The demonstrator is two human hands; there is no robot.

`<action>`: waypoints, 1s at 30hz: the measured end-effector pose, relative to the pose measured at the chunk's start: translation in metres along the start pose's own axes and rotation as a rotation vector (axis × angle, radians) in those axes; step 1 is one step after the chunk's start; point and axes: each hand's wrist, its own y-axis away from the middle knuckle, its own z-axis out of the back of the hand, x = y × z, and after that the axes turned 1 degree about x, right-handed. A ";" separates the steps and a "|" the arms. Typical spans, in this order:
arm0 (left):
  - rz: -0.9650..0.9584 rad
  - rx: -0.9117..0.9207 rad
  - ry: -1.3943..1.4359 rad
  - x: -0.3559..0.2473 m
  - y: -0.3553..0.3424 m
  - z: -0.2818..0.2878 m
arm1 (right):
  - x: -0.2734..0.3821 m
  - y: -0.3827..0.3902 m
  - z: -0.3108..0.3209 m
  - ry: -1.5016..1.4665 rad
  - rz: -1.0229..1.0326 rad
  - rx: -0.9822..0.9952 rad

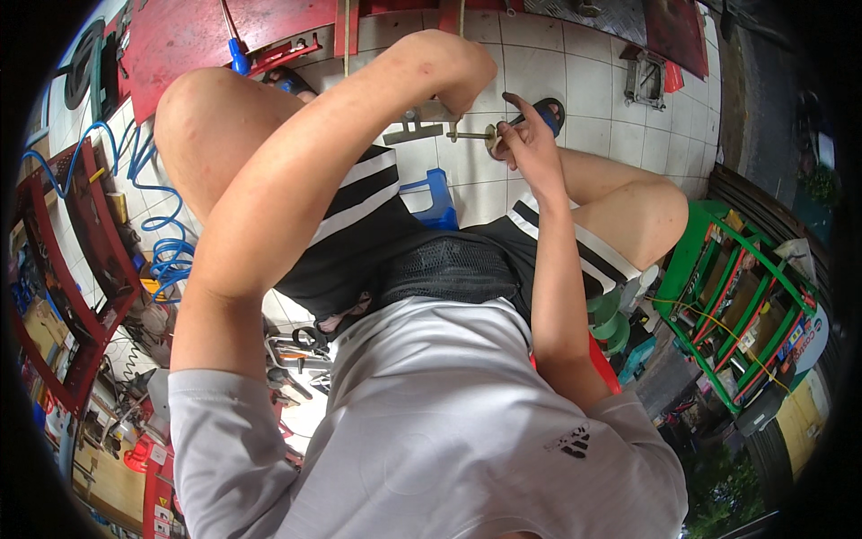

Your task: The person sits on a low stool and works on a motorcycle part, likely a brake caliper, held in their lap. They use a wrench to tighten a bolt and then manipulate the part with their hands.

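My right hand pinches a brass-coloured metal rod with a round disc at its right end, held level above the tiled floor between my knees. Just beyond it, my left hand is curled with its back toward me. Its fingers are mostly hidden, and whatever they grip cannot be made out. Beneath the left hand shows a grey metal bracket with a flat crossbar, close to the rod's left end. Whether the bracket and rod are joined, I cannot tell.
A blue plastic stool is between my thighs. Ahead stands a red metal bench with a blue-handled screwdriver. A coiled blue hose and hand tools lie left. A green metal rack stands right, a metal part far right.
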 end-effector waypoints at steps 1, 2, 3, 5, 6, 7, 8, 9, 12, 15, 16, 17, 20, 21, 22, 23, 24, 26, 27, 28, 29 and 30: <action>-0.001 0.006 -0.001 0.000 0.000 0.000 | -0.003 0.000 -0.003 -0.050 0.082 -0.031; -0.005 0.011 -0.004 0.000 -0.001 0.000 | -0.006 0.001 -0.009 -0.101 0.164 -0.066; -0.008 0.017 -0.007 -0.001 -0.002 0.001 | -0.008 0.002 -0.013 -0.152 0.247 -0.099; -0.012 0.006 -0.007 0.000 -0.002 0.000 | -0.001 0.003 -0.010 -0.074 0.144 -0.049; -0.013 0.001 -0.006 0.000 -0.001 -0.001 | 0.002 0.004 -0.009 -0.036 0.092 -0.023; -0.011 0.006 -0.010 0.000 -0.001 -0.001 | -0.003 0.001 -0.008 -0.029 0.091 -0.053; -0.013 0.011 -0.017 0.000 -0.001 -0.001 | -0.007 -0.002 -0.006 -0.023 0.091 -0.089; -0.014 0.015 -0.024 -0.001 -0.002 0.000 | -0.011 -0.004 -0.004 -0.017 0.090 -0.125; -0.010 0.003 -0.011 0.000 -0.003 -0.001 | -0.014 -0.002 -0.021 -0.211 0.369 -0.089; 0.000 0.034 -0.029 -0.001 -0.003 0.000 | -0.012 -0.007 -0.002 0.002 0.039 -0.051; 0.000 0.031 -0.028 -0.001 -0.003 0.001 | -0.016 -0.007 -0.006 -0.040 0.134 -0.085; 0.001 0.029 -0.025 -0.002 -0.002 0.001 | -0.018 -0.006 -0.013 -0.081 0.230 -0.117; 0.010 0.010 -0.002 -0.002 0.000 0.001 | -0.013 -0.001 -0.012 -0.079 0.170 -0.079; 0.013 0.002 0.009 -0.001 0.001 0.000 | -0.008 0.000 -0.010 -0.058 0.091 -0.044; 0.014 0.005 0.011 -0.001 0.001 -0.001 | -0.013 -0.002 -0.009 -0.080 0.109 -0.067; 0.013 0.008 0.011 0.000 0.000 -0.001 | -0.015 -0.005 -0.008 -0.103 0.127 -0.094; 0.012 0.010 0.011 0.000 -0.001 0.000 | -0.018 -0.007 -0.008 -0.126 0.145 -0.120; 0.026 0.017 0.008 0.000 -0.003 -0.001 | -0.019 -0.003 -0.014 -0.110 0.269 -0.099; 0.033 0.020 0.007 -0.001 -0.004 -0.001 | -0.018 -0.002 -0.017 -0.102 0.331 -0.087; 0.030 0.009 0.005 0.000 -0.004 -0.003 | -0.019 -0.004 -0.014 -0.103 0.185 -0.066; 0.017 -0.009 0.006 -0.001 -0.006 -0.004 | -0.018 -0.005 -0.004 -0.095 0.037 -0.053; 0.003 -0.028 0.007 -0.001 -0.008 -0.004 | -0.019 -0.004 0.002 -0.098 0.030 -0.061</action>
